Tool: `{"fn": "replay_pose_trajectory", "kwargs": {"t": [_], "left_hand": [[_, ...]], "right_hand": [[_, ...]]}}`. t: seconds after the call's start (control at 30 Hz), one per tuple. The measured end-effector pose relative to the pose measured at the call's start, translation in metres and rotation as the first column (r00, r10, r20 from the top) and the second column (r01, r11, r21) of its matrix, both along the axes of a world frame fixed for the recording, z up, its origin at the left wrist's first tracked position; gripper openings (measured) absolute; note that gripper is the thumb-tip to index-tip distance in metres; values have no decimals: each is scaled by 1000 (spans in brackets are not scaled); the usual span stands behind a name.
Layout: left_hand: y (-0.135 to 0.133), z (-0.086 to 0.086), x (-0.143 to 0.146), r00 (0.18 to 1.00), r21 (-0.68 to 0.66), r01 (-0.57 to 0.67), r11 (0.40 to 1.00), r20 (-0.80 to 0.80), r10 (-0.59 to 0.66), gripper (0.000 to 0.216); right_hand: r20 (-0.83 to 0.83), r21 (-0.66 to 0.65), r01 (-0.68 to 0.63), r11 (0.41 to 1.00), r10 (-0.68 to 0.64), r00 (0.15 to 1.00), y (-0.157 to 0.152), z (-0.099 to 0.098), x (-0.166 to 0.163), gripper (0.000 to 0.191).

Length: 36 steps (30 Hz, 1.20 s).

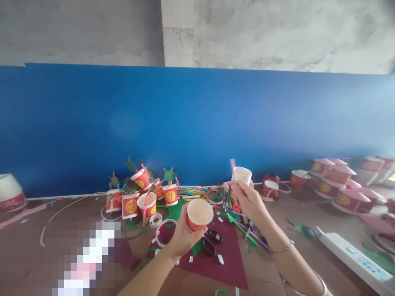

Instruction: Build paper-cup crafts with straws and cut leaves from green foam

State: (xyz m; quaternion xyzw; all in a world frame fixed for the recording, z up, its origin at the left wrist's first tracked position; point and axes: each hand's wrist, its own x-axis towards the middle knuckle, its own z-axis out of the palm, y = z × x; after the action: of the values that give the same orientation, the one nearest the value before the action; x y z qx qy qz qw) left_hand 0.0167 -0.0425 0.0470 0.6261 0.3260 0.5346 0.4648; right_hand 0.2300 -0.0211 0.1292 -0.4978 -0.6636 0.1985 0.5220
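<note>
A paper cup [200, 211] is gripped in my left hand [184, 236], its open mouth tilted towards me and its red side facing down. My right hand [248, 201] is raised at the right of centre, fingers bent and pressed together in front of a white cup [242, 174]. What those fingers pinch, if anything, is too small to make out. Black-handled scissors [210, 246] lie on a dark red paper sheet [230, 269] below the left hand's cup. A large tape roll [158, 234] sits just left of that hand, with a smaller tape roll [155, 220] behind it.
Decorated red cups [129, 206] with green paper shapes cluster at the left. Coloured strips [191, 192] lie along the blue partition [185, 123]. Pink-topped cups [328, 187] are piled at the right, beyond a white power strip [354, 257]. Paper scraps litter the brown table [265, 263].
</note>
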Motion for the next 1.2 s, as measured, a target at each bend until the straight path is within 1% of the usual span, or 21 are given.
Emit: {"fn": "replay_pose_trajectory", "kwargs": {"t": [0.03, 0.1, 0.2, 0.27, 0.33, 0.4, 0.5, 0.63, 0.7, 0.77, 0.83, 0.9, 0.97, 1.03, 1.2], "left_hand": [[0, 1, -1, 1000, -28, 5, 1000, 5, -5, 61], [1, 1, -2, 999, -59, 33, 998, 15, -32, 61], [4, 1, -4, 994, -49, 103, 994, 29, -101, 59], [4, 0, -4, 992, -37, 125, 991, 29, -124, 59], [4, 0, -4, 992, -38, 129, 991, 15, -128, 57], [4, 1, -3, 991, -38, 131, 991, -4, -132, 56], [3, 2, -3, 990, -17, 140, 990, -30, -140, 55], [2, 0, -3, 993, 40, 96, 995, -76, -93, 58], [4, -2, -3, 993, 53, 93, 994, -83, -89, 61], [6, -6, -4, 993, 53, 103, 993, -69, -99, 67], [7, -8, -4, 995, 33, 90, 995, -46, -88, 68], [8, -9, -4, 996, -9, 80, 997, -28, -80, 64], [9, -9, -4, 993, -52, 113, 992, -11, -114, 58], [10, -8, -4, 988, -53, 155, 987, 5, -154, 55], [11, -7, -8, 981, 35, 192, 981, -34, -191, 51]], "right_hand": [[91, -1, -31, 1000, 31, 995, -3, 0, -4, 35], [275, 4, -66, 998, 63, 959, -7, 1, -9, 35], [516, 1, -97, 995, 83, 852, -11, 1, -10, 32], [618, -5, -106, 994, 86, 782, -12, 2, -10, 29], [675, -12, -123, 992, 99, 731, -14, 3, -11, 27], [703, -24, -141, 990, 117, 701, -15, 3, -13, 26], [719, -42, -162, 986, 142, 681, -17, 4, -16, 26], [728, -55, -173, 983, 158, 667, -18, 4, -17, 27], [736, -50, -178, 983, 156, 659, -19, 4, -19, 26], [740, -25, -178, 984, 138, 658, -21, 3, -22, 25], [722, 13, -182, 983, 116, 683, -23, 2, -25, 24], [688, 49, -192, 980, 106, 718, -24, 2, -28, 22], [671, 75, -203, 976, 101, 735, -26, 2, -31, 19], [684, 97, -216, 972, 93, 723, -27, 2, -33, 17], [749, 133, -234, 963, 57, 660, -33, 1, -38, 20]]}}
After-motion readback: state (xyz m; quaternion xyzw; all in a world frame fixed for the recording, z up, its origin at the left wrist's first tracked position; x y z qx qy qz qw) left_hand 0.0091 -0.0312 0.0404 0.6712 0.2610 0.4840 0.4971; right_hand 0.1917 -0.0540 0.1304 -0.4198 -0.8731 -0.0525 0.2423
